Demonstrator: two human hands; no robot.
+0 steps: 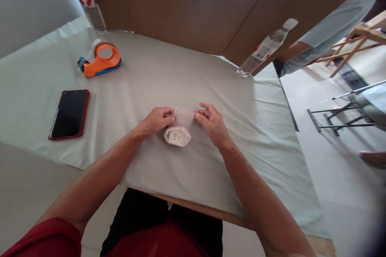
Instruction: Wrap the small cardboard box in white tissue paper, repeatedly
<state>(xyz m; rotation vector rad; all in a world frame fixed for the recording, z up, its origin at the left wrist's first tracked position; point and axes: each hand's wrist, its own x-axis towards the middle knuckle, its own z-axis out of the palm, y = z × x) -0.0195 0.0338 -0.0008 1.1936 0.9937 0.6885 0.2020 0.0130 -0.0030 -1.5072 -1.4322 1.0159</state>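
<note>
A small pale item [177, 136] with a label on it lies on the cloth-covered table, partly wrapped in translucent plastic wrap [183, 117]. The wrap's free flap stretches away from the item toward the back of the table. At the flap's left corner, my left hand [158, 121] pinches the wrap between thumb and fingers. My right hand [211, 122] pinches the opposite corner with thumb and index finger, its other fingers loosely curled. The item itself rests between and slightly in front of both hands.
An orange tape dispenser [104, 62] and a phone [69, 114] lie to the left. Water bottles stand at the back left [89, 2] and back right [265, 50], against a brown cardboard panel [187, 4]. Another person's arm [292, 50] shows beyond the panel at right.
</note>
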